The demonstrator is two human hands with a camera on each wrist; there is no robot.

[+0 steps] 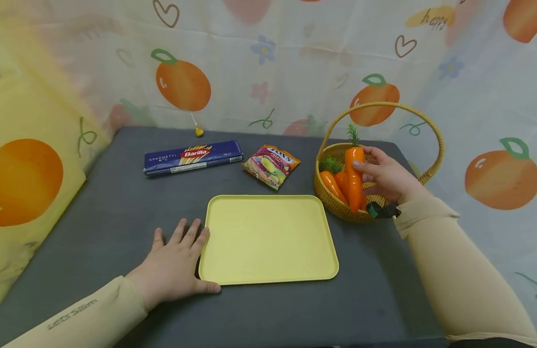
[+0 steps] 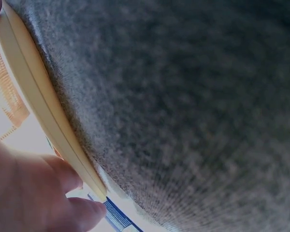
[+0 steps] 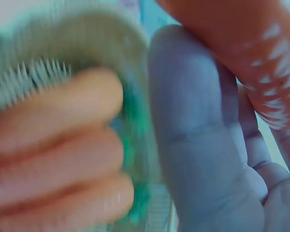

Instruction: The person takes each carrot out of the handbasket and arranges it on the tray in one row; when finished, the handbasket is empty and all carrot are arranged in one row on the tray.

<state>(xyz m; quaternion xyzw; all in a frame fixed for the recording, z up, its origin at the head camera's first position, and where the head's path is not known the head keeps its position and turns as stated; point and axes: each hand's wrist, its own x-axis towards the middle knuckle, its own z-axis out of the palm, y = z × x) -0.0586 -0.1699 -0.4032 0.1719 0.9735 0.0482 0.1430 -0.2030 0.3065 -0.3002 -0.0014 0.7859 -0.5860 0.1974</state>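
My right hand (image 1: 388, 176) grips an orange carrot (image 1: 354, 179) with a green tuft on top, thumb on one side and fingers on the other. The carrot stands upright over the wicker basket (image 1: 326, 199), overlapping several more carrots (image 1: 332, 184) inside it. In the right wrist view, the held carrot (image 3: 241, 38) shows beyond the thumb, with blurred carrots (image 3: 53, 159) at left. My left hand (image 1: 170, 268) lies spread at the left side of a yellow tray (image 1: 268, 241), thumb at its near left corner. The left wrist view shows fingertips along the tray's edge (image 2: 43, 106).
A blue Barilla spaghetti box (image 1: 193, 157) lies at the back left of the dark table (image 1: 103, 227). Right of it is a colourful Fox's candy bag (image 1: 272, 166). A yellow-wrapped lollipop (image 1: 199, 131) lies at the back edge. The basket's tall handle (image 1: 383, 104) arches above it.
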